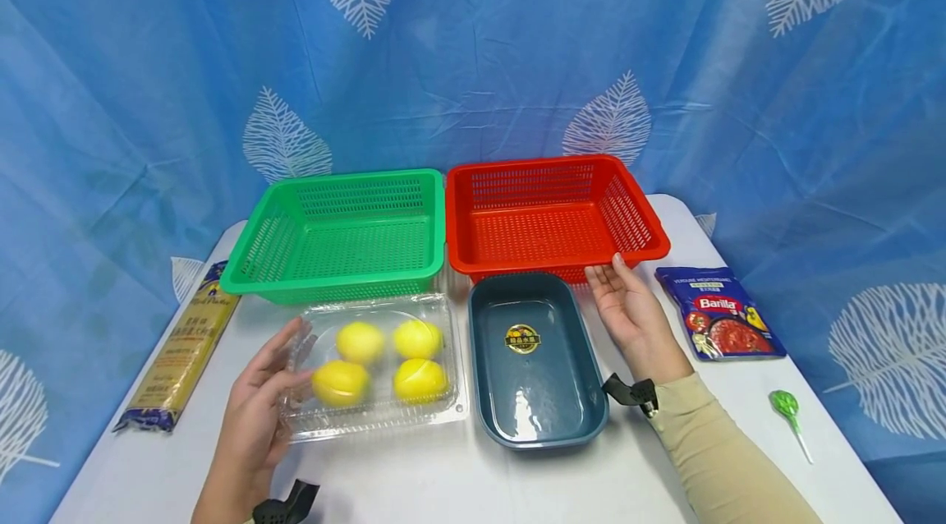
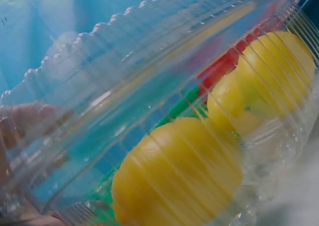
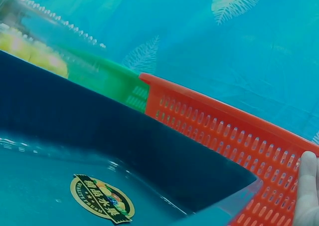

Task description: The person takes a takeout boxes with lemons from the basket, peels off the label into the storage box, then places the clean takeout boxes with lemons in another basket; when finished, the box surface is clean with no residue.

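Note:
A clear plastic clamshell box [image 1: 384,419] with several yellow lemons [image 1: 420,380] inside sits left of centre. My left hand [image 1: 254,393] grips its left edge; in the left wrist view the fingers [image 2: 30,123] show blurred through the plastic, near the lemons [image 2: 177,173]. By the front wall of the red basket [image 1: 532,267] is my right hand [image 1: 628,314], palm up, fingers loosely extended and holding nothing. Its fingertips appear against that basket in the right wrist view. Between the hands stands a dark blue tray [image 1: 535,401] with a round fruit label.
At the back left, a green basket [image 1: 332,287] stands beside the red one. A long golden packet [image 1: 181,351] lies along the left table edge. To the right are a Barilla sauce pouch [image 1: 720,314] and a green lollipop [image 1: 785,403]. Blue leaf-patterned cloth hangs behind.

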The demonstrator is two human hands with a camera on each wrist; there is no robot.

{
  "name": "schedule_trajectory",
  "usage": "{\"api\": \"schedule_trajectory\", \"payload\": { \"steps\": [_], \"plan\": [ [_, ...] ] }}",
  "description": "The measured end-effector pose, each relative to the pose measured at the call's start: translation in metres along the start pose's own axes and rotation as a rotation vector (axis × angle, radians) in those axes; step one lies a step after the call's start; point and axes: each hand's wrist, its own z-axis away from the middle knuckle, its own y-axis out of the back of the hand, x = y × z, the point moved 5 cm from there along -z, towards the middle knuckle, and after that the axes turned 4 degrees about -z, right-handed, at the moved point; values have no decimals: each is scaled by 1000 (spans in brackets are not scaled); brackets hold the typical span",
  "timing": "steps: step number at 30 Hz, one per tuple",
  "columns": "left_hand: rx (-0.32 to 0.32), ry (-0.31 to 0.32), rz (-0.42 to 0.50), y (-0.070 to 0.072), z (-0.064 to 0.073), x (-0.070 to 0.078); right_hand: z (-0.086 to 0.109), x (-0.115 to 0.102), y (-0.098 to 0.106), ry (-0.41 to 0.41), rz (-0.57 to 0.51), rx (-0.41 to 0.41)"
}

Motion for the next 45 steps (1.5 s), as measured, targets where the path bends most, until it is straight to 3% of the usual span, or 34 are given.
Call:
{"api": "schedule_trajectory", "payload": {
  "steps": [4, 13, 22, 36, 45],
  "plan": [
    [38, 1, 35, 0, 3, 6, 1, 1, 0, -6, -3, -5],
    [35, 11, -35, 0, 8, 22, 2, 0, -1, -1, 10, -11],
    [-3, -83, -42, -13, 5, 46, 2, -1, -2, 1, -3, -19],
    [-36, -123, -23, -33, -12, 70, 2, 0, 0, 5, 20, -17],
    [-56, -179, 101, -56, -34, 78, 1, -1, -1, -3, 8, -7]
  ]
}}
